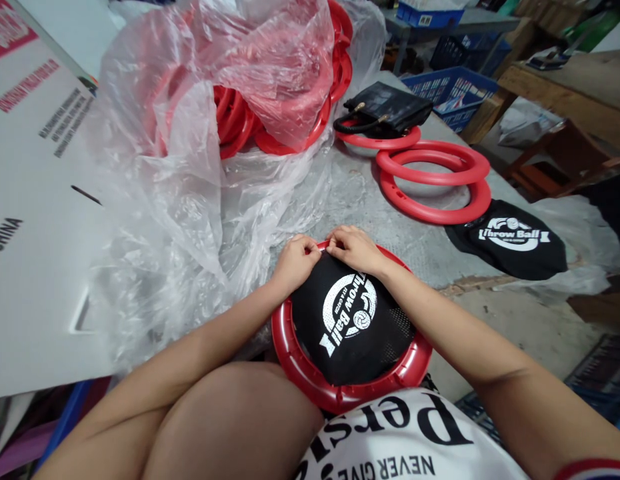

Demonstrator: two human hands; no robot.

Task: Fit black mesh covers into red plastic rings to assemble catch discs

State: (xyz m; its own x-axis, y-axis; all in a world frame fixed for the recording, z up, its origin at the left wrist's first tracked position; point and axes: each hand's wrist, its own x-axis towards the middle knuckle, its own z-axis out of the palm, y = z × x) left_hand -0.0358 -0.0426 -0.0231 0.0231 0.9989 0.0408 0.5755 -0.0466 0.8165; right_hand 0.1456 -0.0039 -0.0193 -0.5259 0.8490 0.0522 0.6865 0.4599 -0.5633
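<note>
1. Our left hand [296,259] and right hand [354,247] both pinch the black printed mesh cloth [350,320] at twelve o'clock on the red plastic ring [289,353] in our lap
2. Uneven pulling could slip the cloth off at six o'clock
3. The ring may slide off

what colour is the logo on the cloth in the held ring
White, on the black mesh cloth inside the red plastic ring; head view shows it best.
</note>
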